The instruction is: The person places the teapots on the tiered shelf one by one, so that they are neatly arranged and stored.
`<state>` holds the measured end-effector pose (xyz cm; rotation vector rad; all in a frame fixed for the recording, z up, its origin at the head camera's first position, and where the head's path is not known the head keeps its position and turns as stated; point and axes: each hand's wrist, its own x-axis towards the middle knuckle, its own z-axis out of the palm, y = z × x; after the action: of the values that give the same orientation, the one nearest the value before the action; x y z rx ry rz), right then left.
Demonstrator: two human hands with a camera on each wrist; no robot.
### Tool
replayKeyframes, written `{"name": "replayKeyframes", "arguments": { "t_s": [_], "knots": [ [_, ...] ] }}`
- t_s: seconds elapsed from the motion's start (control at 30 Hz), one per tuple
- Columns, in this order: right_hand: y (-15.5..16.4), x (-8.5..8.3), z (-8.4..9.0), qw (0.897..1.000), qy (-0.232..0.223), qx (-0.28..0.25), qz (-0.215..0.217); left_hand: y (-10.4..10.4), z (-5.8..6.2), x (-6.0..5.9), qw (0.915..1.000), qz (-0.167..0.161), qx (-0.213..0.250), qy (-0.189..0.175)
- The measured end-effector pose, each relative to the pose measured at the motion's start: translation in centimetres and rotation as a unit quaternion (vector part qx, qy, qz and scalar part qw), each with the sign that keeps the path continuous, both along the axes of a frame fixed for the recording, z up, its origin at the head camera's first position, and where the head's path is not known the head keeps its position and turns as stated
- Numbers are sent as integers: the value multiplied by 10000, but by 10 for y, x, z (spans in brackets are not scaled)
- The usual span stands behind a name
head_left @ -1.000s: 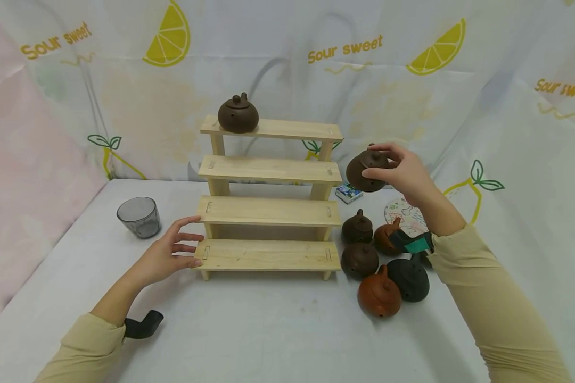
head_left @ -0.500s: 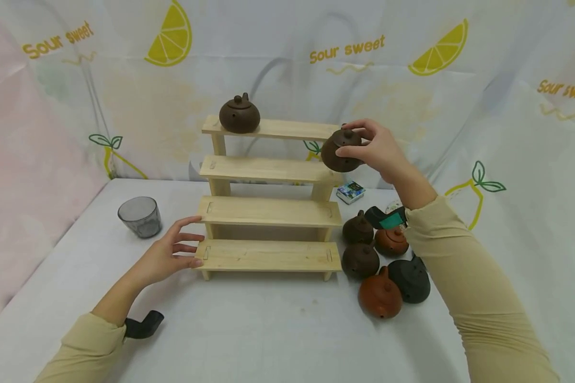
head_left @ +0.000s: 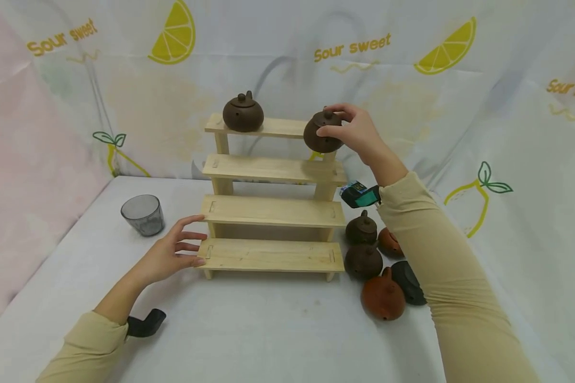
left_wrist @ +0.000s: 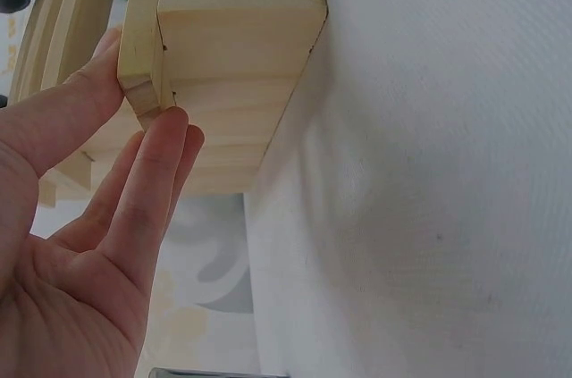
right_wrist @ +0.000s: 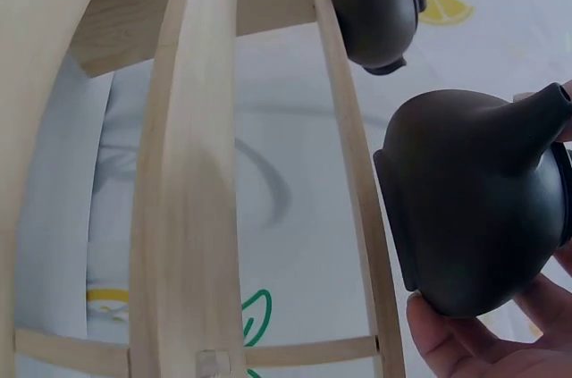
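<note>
Moved: right hand (head_left: 359,133) has carried the dark brown teapot (head_left: 322,133) up and left, now at the right end of the top shelf (head_left: 282,127).
Right grip: fingers curled around the teapot.
Left hand (head_left: 172,254): fingers spread straight, touching the wooden rack's bottom step (head_left: 268,255), lower left of centre.
Another teapot (head_left: 242,113): top shelf, left end.

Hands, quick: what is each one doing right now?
Left hand: open, straight fingers resting against the left end of the wooden tiered shelf.
Right hand: gripping a dark brown teapot beside the top step.
</note>
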<state>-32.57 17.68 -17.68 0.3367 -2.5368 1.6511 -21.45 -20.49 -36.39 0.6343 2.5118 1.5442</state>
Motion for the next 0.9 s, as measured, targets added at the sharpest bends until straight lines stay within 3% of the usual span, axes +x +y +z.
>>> {"name": "replayKeyframes", "arguments": {
  "t_s": [0.53,0.9],
  "knots": [
    [-19,-30,7,9991,-190,-330,-162,-1,-1,0,9998,82,-143,58],
    [-25,-34,6,9918,-596,-1120,-146,-1,0,1,10000,59,-64,16]
  ]
}}
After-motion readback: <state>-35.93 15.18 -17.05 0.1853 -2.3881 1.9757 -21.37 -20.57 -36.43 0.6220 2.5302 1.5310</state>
